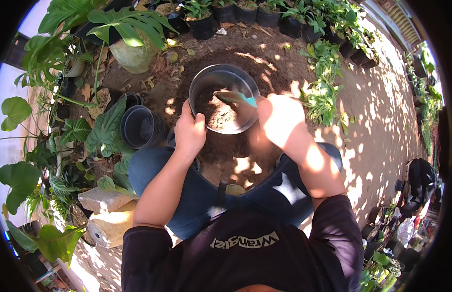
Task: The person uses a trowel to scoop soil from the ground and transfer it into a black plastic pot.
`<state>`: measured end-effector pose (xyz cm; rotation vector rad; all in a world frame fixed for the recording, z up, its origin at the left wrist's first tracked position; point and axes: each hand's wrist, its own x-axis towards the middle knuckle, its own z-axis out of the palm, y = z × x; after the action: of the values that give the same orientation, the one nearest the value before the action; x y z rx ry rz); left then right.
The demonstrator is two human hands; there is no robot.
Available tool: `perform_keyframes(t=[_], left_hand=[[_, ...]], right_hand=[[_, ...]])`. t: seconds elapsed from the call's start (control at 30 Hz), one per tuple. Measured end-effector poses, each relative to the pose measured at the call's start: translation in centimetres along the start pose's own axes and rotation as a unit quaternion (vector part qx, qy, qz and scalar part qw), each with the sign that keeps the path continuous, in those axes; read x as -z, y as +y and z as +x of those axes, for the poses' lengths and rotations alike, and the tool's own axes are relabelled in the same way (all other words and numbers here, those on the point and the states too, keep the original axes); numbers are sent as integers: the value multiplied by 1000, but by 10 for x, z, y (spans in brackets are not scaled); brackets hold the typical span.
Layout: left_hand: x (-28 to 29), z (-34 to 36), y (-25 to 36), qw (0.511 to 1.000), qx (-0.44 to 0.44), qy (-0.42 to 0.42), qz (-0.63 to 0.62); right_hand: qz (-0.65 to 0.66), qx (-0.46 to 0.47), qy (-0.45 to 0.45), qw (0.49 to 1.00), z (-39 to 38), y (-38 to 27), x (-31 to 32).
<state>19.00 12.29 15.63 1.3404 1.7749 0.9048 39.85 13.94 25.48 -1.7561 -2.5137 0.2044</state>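
Observation:
A round black plastic plant pot [198, 78] is tilted toward me in front of my knees, with loose brown soil [221, 114] inside. My left hand [190, 130] grips its left rim, the thumb on the near side and the fingers around the outer wall. In my right hand [279, 114] is a hand trowel [235, 97] with a teal handle, and the fingers are closed round it. Its blade reaches over the pot's rim into the opening, above the soil. The right hand is partly washed out by sunlight, and the grip is half hidden.
Nested black pots [138, 126] stand left of my knee, beside large-leaved plants [106, 126]. A pale stone planter [133, 53] is at the far left. Cut leafy vines [323, 82] lie on the soil at right. Potted seedlings [200, 22] line the far edge.

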Motion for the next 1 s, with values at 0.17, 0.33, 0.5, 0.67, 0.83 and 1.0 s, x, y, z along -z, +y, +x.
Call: perform_keyframes(t=[0.17,0.33,0.5,0.67,0.83,1.0], left_hand=[[3,-2,0,998,8,-18,58],[0,-3,1,996,-38,-40,71],[5,-8,19,992,-68,-6,110],[10,-4,12,991,-106,-1,75],[9,-10,20,990,-47,-7,131],[11,-8,17,994,-30,-7,103]], right_hand=[[23,58,37,997,-10,14,22],[-47,61,-80,994,-4,6,5],[-24,20,-26,999,-5,11,19],[17,79,57,995,-9,14,4],[-35,-19,-2,999,0,12,12],[-10,46,-88,995,1,6,12]])
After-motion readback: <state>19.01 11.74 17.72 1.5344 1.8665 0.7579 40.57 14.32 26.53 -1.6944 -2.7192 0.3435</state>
